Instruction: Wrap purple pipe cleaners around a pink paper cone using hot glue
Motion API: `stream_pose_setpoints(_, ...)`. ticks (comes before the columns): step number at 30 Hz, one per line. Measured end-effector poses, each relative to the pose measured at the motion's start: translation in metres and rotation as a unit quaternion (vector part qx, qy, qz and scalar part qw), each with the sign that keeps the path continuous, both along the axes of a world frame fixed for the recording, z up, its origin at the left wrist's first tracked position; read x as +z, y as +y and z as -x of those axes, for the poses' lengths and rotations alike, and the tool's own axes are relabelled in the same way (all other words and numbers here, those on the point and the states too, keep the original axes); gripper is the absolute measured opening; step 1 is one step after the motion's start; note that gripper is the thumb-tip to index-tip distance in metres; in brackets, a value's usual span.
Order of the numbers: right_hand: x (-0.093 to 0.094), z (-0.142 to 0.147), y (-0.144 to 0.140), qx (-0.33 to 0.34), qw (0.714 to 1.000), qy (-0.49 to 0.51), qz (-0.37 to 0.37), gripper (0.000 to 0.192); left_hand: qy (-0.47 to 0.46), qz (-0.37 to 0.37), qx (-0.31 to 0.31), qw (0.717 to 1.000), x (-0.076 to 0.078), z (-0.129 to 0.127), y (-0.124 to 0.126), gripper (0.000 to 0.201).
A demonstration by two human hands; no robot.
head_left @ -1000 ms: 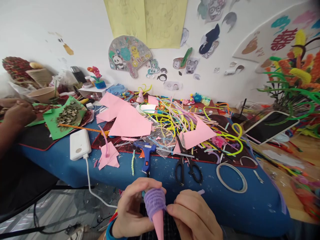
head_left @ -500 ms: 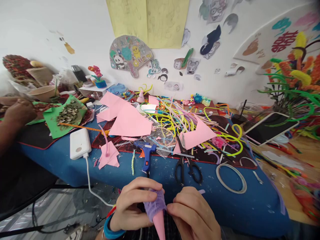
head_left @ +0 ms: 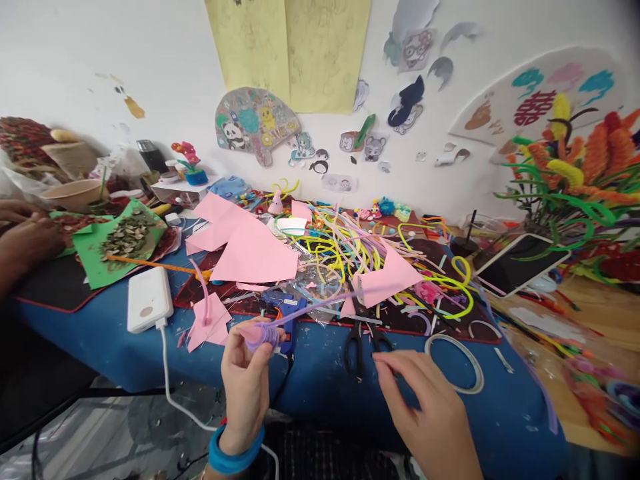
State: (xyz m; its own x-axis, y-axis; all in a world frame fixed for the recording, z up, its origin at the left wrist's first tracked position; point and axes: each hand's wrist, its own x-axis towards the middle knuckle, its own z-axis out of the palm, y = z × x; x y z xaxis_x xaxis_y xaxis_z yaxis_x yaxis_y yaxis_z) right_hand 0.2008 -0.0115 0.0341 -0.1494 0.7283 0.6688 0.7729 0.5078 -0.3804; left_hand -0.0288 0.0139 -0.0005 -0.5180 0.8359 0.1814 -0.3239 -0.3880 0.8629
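My left hand (head_left: 245, 383) is closed around a small pink paper cone (head_left: 249, 329), its wide end wrapped in coils of purple pipe cleaner (head_left: 263, 335). A long loose tail of that pipe cleaner stretches up and to the right over the table, slightly blurred. My right hand (head_left: 427, 400) hovers to the right, apart from the cone, with thumb and forefinger tips close together and nothing visible between them. Just beyond it lie black-handled scissors (head_left: 354, 352), their blades partly under pink paper (head_left: 395, 272). A blue glue gun (head_left: 289, 312) lies behind the cone.
Pink paper sheets (head_left: 255, 250) and a heap of yellow and pink pipe cleaners (head_left: 345, 243) cover the table's middle. A roll of tape (head_left: 455, 363) lies at right. A white power bank (head_left: 149, 300) with a cable sits at left. Another person's hand (head_left: 37, 237) is at far left.
My left hand has moved up and left with the cone, now tipped sideways. My right hand has drawn away to the right. The purple tail now extends over the table.
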Motion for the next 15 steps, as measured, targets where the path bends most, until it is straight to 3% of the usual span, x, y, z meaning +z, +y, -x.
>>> stream_pose_setpoints(3,-0.029,-0.001,0.015,-0.142,0.976,-0.158,0.041,0.048,0.002,-0.005,0.004,1.000,-0.003,-0.002,0.004,0.029)
stream_pose_setpoints(6,-0.043,0.007,0.026,-0.202,0.934,-0.276,0.105,0.040,0.022,-0.019,0.000,1.000,-0.007,-0.005,0.006,0.027)
stream_pose_setpoints(9,-0.029,0.011,0.033,-0.217,0.899,-0.279,0.260,0.024,0.025,-0.024,0.007,0.999,-0.011,-0.008,0.009,0.030)
stream_pose_setpoints(11,-0.013,0.003,0.037,-0.212,0.879,-0.241,0.352,0.023,0.016,-0.020,0.008,1.000,-0.013,-0.008,0.011,0.030)
stream_pose_setpoints(15,0.010,-0.034,0.043,-0.234,0.854,-0.197,0.421,0.037,-0.016,-0.006,0.002,1.000,-0.014,-0.009,0.015,0.026)
